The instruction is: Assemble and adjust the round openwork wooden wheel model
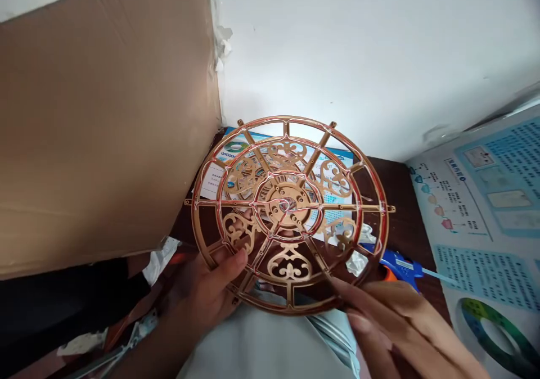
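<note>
A round, gold-coloured openwork frame (291, 282), like a spoked wheel with scroll ornaments, is held tilted above the table. Reddish and whitish wires run along its rings and into the hub. My left hand (215, 283) grips the lower left rim, its thumb on top and the other fingers behind. At the lower right rim, my right hand (392, 311) is closed with its fingertips at the edge. Whether those fingers also pinch a wire cannot be made out. Through the openings, printed sheets (213, 182) show on the dark table (375, 182).
A big cardboard box (105, 114) stands at left, close to the white wall (358, 47). Right of the frame lies a blue glue gun (399, 264) with an orange part, beside crumpled white paper (356, 263). A printed panel (472, 244) leans along the right side.
</note>
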`<state>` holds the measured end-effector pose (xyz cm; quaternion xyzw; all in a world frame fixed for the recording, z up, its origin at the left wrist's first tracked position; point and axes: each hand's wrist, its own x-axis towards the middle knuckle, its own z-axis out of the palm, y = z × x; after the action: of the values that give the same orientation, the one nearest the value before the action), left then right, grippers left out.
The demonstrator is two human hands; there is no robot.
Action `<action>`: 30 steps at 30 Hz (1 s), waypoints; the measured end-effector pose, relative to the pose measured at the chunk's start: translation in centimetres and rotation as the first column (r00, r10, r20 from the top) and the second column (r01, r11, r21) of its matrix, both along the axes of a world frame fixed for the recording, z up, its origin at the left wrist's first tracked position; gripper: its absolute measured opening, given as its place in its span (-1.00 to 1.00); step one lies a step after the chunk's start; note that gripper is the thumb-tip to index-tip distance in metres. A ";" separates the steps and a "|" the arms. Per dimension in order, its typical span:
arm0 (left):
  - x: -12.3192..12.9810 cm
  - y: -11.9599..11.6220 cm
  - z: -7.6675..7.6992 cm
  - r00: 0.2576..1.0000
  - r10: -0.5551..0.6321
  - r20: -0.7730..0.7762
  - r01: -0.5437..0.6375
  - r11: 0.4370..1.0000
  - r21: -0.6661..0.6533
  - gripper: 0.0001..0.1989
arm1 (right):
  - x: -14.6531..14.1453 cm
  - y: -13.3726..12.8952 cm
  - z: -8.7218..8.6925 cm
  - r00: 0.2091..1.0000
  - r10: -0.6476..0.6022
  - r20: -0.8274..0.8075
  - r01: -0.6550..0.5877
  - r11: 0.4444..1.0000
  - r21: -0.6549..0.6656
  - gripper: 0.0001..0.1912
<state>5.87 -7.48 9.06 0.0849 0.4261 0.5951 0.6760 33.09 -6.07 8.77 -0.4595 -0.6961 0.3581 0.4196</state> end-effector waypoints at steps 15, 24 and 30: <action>1.4 -0.4 0.5 0.963 -0.216 0.159 0.170 0.950 0.260 -0.58 | -5.0 3.8 3.2 0.919 0.189 0.346 -0.340 0.827 0.449 -0.58; 1.8 -0.3 1.2 0.965 -0.240 0.103 0.209 0.947 0.244 -0.46 | -4.8 3.6 2.9 0.918 0.194 0.345 -0.340 0.832 0.439 -0.59; 2.4 -0.6 0.7 0.961 -0.216 0.171 0.166 0.950 0.265 -0.45 | -4.6 3.2 2.7 0.932 0.190 0.307 -0.321 0.826 0.463 -0.56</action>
<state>8.23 -8.09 9.79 0.1503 0.2687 0.5806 0.7537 28.45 -2.85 11.49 -0.2762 -0.8677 0.1561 0.3827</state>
